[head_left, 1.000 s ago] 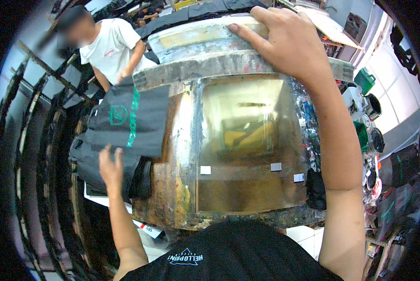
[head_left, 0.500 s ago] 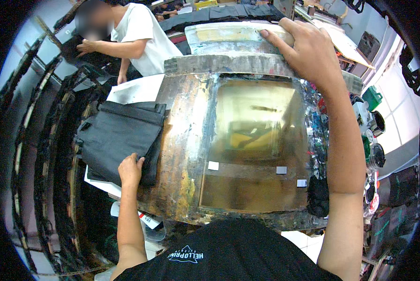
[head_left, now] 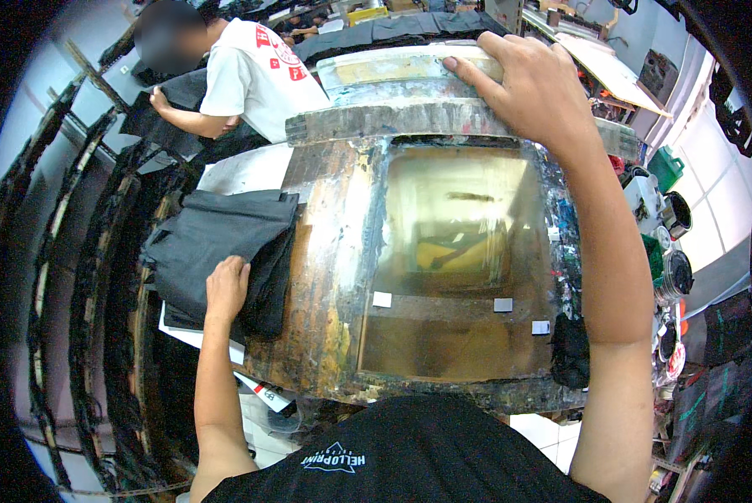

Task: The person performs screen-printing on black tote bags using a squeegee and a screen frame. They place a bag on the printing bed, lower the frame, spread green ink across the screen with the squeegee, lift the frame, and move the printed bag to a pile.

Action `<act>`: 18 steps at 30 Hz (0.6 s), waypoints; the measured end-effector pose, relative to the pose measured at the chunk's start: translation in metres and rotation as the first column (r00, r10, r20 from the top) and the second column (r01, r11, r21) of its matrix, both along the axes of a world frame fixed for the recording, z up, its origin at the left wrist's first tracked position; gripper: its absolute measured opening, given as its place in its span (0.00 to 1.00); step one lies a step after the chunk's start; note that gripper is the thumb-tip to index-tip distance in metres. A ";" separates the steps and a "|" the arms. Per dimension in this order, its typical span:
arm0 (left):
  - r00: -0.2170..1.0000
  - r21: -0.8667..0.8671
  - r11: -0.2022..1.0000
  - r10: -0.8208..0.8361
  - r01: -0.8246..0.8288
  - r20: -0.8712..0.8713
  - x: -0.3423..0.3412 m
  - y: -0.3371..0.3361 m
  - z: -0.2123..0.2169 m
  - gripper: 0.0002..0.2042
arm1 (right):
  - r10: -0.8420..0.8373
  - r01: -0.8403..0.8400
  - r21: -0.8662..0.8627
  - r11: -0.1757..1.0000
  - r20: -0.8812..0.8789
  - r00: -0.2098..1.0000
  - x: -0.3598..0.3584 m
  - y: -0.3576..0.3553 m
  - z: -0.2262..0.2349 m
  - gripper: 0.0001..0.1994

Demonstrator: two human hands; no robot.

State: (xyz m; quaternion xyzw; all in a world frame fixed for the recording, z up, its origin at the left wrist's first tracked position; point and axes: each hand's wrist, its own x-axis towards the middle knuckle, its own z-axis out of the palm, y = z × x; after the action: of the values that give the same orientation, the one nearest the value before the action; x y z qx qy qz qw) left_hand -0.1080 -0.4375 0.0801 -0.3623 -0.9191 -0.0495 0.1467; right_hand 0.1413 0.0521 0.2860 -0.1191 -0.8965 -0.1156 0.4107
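Observation:
My right hand point(head_left: 534, 88) grips the top edge of a raised, paint-smeared printing screen frame point(head_left: 376, 71) at the far side of the table, thumb on the near face and fingers over the top. My left hand point(head_left: 227, 289) is on a stack of black fabric pieces point(head_left: 212, 235) at the table's left, its fingers drawn together at the top piece; the fingertips are partly hidden. Between my arms is a glass panel point(head_left: 443, 335) set in the stained worktable point(head_left: 313, 277), with small white tabs point(head_left: 382, 299) on it.
A co-worker in a white shirt point(head_left: 254, 80) at the far left handles a black piece point(head_left: 179, 96). Dark-crusted racks point(head_left: 91, 277) line the left side. Several paint tubs point(head_left: 676, 272) stand at the right edge; a black cloth point(head_left: 570, 352) lies by the glass.
My left hand has shifted up and slightly left over the black stack, away from its near right edge. My right hand stays on the frame. The co-worker has bent and turned, lifting a black piece.

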 end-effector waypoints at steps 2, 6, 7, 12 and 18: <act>0.991 0.122 0.985 -0.126 0.120 0.044 0.007 0.031 0.022 0.12 | -0.015 0.019 -0.063 0.998 0.049 0.999 0.001 -0.001 0.004 0.29; 0.985 -0.079 0.993 -0.072 0.085 0.160 0.027 0.100 0.022 0.11 | -0.011 0.011 -0.013 1.000 -0.004 1.000 0.001 0.005 0.001 0.29; 0.979 -0.078 0.988 -0.115 0.130 0.167 0.032 0.116 0.017 0.11 | 0.000 0.000 -0.011 1.000 -0.001 1.000 0.002 0.005 0.001 0.30; 0.976 -0.043 0.991 -0.115 0.125 0.185 0.046 0.158 -0.010 0.07 | 0.018 -0.018 -0.021 1.000 -0.007 1.000 0.000 0.003 0.000 0.30; 0.993 -0.099 0.992 -0.068 0.078 0.099 0.025 0.137 -0.014 0.10 | 0.014 -0.014 0.023 1.000 -0.021 1.000 0.000 0.004 0.001 0.30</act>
State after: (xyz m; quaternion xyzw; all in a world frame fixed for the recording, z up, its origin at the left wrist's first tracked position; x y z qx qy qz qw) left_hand -0.0830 -0.3002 0.0660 -0.4001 -0.9125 -0.0246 0.0820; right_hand 0.1414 0.0563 0.2873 -0.1094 -0.8915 -0.1217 0.4225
